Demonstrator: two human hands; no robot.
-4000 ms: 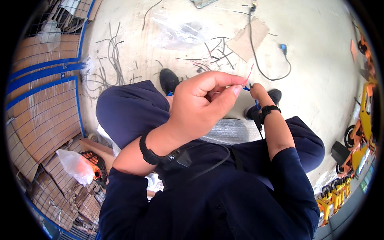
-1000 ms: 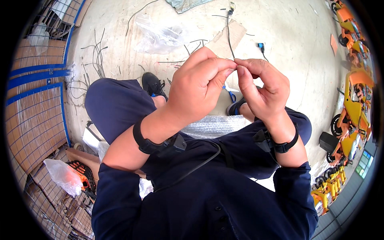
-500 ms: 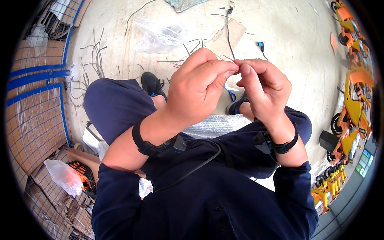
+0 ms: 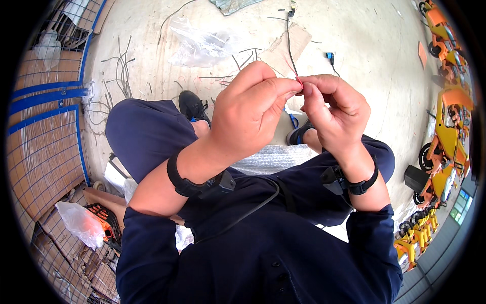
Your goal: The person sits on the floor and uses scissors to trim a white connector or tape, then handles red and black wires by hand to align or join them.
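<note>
My left hand and my right hand meet in front of me, thumbs and forefingers pinched together. Between the fingertips is a thin red wire; its gripped part is hidden. It lies at the near end of a black cable that runs away across the floor to a small dark connector. A fine red strand rises beside the cable. Under the hands, blue-handled scissors lie by my right shoe, partly covered.
Clear plastic, a torn cardboard piece and cable offcuts litter the floor. A blue-tipped connector lies to the right. Blue mesh caging borders the left; yellow-orange wheeled machines line the right. Bubble wrap lies between my legs.
More of the red wire shows above the fingertips, with a fine red strand now upright beside the cable. My right fingertips have shifted slightly; both hands otherwise stay in place.
</note>
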